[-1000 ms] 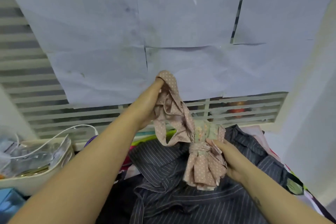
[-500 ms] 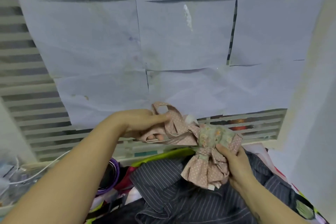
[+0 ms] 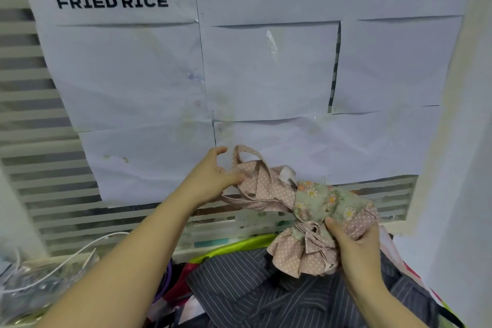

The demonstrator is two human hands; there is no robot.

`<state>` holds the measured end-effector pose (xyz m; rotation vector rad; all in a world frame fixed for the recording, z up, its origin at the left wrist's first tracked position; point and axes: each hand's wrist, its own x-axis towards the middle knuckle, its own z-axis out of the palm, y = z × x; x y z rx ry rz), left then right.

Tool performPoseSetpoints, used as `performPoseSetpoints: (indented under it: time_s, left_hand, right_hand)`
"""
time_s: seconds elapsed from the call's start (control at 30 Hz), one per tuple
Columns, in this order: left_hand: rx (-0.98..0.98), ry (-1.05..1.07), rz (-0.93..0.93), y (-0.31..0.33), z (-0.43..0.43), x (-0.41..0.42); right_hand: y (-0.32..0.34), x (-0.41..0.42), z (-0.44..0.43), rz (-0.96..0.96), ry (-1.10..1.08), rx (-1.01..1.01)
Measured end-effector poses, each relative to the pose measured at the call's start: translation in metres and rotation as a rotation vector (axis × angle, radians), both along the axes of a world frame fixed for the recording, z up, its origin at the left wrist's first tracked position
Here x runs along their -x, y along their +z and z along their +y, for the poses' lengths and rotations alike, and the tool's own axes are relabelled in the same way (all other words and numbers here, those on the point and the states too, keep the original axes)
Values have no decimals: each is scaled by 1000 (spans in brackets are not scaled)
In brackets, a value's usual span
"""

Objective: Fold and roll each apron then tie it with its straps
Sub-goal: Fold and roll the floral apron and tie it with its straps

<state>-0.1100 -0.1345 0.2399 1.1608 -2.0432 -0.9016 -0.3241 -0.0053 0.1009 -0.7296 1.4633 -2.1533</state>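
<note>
A rolled pink polka-dot apron [image 3: 314,224] with a green floral panel is held up in the air, a pink strap wound round its middle. My right hand [image 3: 354,250] grips the roll from the right, thumb on the wound strap. My left hand [image 3: 210,181] pinches the loose pink strap end [image 3: 255,181] out to the left of the roll, forefinger lifted. A white label shows on the strap. Below lies a dark grey striped apron [image 3: 279,293], spread and crumpled.
White paper sheets [image 3: 266,74] cover the slatted window ahead, one printed FRIED RICE. A white cable [image 3: 66,261] and clear plastic clutter sit at the lower left. A white wall [image 3: 458,168] stands close on the right. Colourful cloth peeks from under the striped apron.
My left hand has dropped from high up to roll level, bringing the strap down and sideways. The roll has tilted from hanging downward to lying more level. The camera has tipped upward.
</note>
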Motion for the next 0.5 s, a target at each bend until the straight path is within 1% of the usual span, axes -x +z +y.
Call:
performPoseSetpoints:
  time_s: [0.1, 0.17, 0.27, 0.33, 0.4, 0.43, 0.47, 0.5]
  left_hand:
    - [-2, 18, 174, -3, 0, 8]
    - [-65, -39, 261, -3, 2, 13]
    - [-268, -197, 449, -6, 7, 17]
    - [-389, -261, 542, -9, 8, 15]
    - [-569, -322, 647, -11, 8, 11]
    - [-648, -342, 656, -12, 8, 9]
    - [-690, -335, 612, -14, 5, 6]
    - [-671, -315, 494, -15, 6, 5]
  right_hand:
    - [6, 4, 1, 39, -13, 4]
    - [10, 6, 2, 46, -38, 8]
    - [18, 7, 6, 55, -105, 19]
    - [26, 7, 9, 72, -147, 31]
    - [35, 10, 12, 97, -186, 52]
    - [39, 11, 13, 127, -197, 58]
    - [44, 12, 15, 170, -202, 54]
    - [48, 13, 15, 217, -200, 46]
